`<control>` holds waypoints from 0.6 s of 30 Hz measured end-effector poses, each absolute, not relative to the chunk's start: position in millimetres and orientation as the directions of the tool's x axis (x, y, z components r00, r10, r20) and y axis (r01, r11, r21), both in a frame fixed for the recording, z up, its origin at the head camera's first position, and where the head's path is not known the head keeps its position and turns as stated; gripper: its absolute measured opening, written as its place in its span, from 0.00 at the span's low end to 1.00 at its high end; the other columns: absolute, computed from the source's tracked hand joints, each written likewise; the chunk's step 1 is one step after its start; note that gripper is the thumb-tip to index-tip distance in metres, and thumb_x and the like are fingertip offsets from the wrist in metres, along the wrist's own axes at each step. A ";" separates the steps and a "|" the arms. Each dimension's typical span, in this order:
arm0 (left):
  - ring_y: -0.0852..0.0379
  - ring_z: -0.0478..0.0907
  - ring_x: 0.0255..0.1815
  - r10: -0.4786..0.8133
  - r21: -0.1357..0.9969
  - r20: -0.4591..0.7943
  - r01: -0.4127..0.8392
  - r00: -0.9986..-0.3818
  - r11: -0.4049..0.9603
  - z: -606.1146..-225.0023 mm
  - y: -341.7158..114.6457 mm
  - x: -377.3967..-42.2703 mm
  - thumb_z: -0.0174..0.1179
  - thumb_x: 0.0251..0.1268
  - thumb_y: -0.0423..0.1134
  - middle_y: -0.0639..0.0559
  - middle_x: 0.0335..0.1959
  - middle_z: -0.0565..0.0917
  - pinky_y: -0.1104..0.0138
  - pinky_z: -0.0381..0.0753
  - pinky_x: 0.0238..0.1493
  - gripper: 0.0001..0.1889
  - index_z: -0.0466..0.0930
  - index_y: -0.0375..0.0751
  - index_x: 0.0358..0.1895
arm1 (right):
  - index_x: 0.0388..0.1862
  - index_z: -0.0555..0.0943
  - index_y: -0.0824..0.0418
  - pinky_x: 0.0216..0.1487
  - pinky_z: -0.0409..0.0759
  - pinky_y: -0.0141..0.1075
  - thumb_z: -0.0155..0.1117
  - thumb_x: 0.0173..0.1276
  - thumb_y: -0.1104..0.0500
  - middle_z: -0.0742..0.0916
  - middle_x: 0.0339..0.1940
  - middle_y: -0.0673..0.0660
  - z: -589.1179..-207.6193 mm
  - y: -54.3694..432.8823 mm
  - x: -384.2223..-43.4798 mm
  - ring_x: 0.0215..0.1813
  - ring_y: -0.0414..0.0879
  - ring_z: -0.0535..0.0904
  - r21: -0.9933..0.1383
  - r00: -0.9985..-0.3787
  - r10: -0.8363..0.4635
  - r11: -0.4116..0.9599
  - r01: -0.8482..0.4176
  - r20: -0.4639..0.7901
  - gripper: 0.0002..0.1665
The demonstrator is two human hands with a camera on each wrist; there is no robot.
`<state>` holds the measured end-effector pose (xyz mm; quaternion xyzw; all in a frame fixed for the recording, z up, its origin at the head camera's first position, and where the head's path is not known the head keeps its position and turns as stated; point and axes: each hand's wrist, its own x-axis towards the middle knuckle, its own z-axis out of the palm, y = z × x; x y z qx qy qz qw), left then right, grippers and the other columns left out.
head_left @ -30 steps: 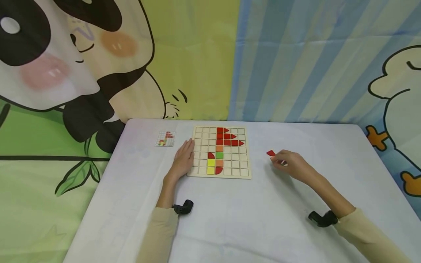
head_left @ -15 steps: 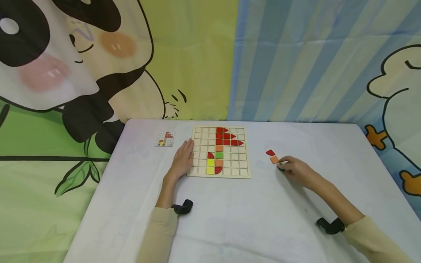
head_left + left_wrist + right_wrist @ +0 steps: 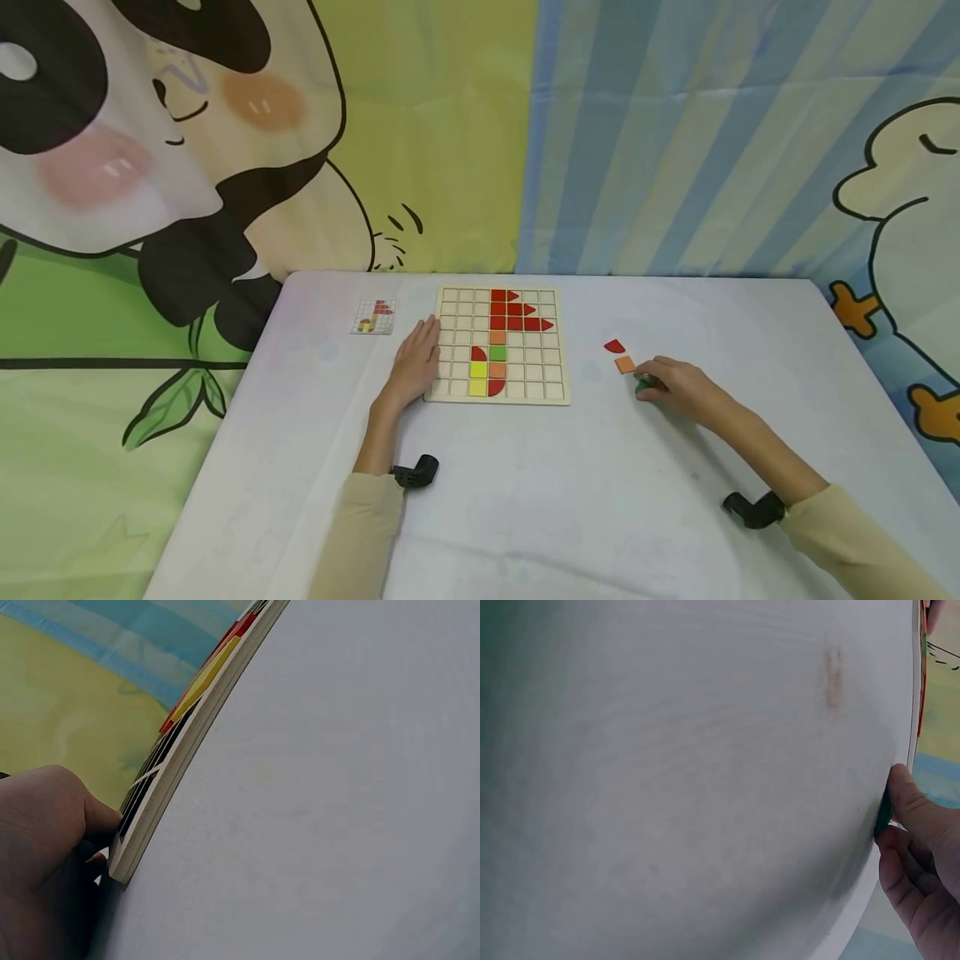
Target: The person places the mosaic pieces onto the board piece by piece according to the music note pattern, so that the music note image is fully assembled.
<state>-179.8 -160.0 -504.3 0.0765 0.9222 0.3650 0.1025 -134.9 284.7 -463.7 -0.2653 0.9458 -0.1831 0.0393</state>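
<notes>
My left hand (image 3: pixel 414 367) lies along the left edge of a wooden grid board (image 3: pixel 537 360), fingers straight. In the left wrist view the thumb touches the board's near corner. Red, yellow, orange and green tiles fill some of the board's cells; the rest are bare wood. To the right of the board, my right hand (image 3: pixel 681 393) pinches a green tile (image 3: pixel 883 813) between thumb and fingers, close over the table. Just beyond those fingertips are an orange square tile (image 3: pixel 625 365) and a red curved-edge tile (image 3: pixel 615 346).
A small pattern card (image 3: pixel 373 317) with a coloured grid lies left of the board. All of this is on a white-covered table (image 3: pixel 525 500), with a printed cartoon curtain (image 3: pixel 435 125) behind its far edge.
My right hand has drawn back slightly toward me and right, uncovering the orange tile; the green tile now shows in its fingers. The left hand keeps its place at the board.
</notes>
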 end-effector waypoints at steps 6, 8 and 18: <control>0.46 0.35 0.88 0.212 0.691 -0.130 0.065 -0.968 0.720 -503.8 -160.3 -179.7 0.36 0.85 0.39 0.45 0.87 0.44 0.48 0.35 0.86 0.30 0.45 0.36 0.84 | 0.43 0.88 0.71 0.32 0.80 0.30 0.77 0.61 0.66 0.84 0.31 0.52 -458.1 283.1 -133.6 0.31 0.37 0.75 -0.364 -0.816 -0.577 0.754 -0.546 0.027 0.13; 0.45 0.35 0.88 0.211 0.692 -0.127 0.066 -0.969 0.719 -504.2 -160.6 -179.5 0.37 0.85 0.39 0.44 0.87 0.44 0.47 0.35 0.86 0.31 0.45 0.36 0.84 | 0.44 0.88 0.73 0.31 0.80 0.30 0.76 0.60 0.68 0.84 0.32 0.53 -455.6 282.7 -133.2 0.31 0.38 0.75 -0.359 -0.801 -0.598 0.742 -0.566 0.028 0.13; 0.45 0.35 0.88 0.216 0.705 -0.122 0.069 -0.969 0.706 -506.3 -159.5 -179.5 0.37 0.85 0.38 0.44 0.87 0.45 0.47 0.35 0.86 0.30 0.46 0.35 0.84 | 0.42 0.87 0.67 0.34 0.82 0.28 0.75 0.62 0.68 0.87 0.34 0.52 -450.0 227.4 -130.2 0.33 0.38 0.78 -0.448 -0.794 -0.606 0.699 -0.558 0.043 0.10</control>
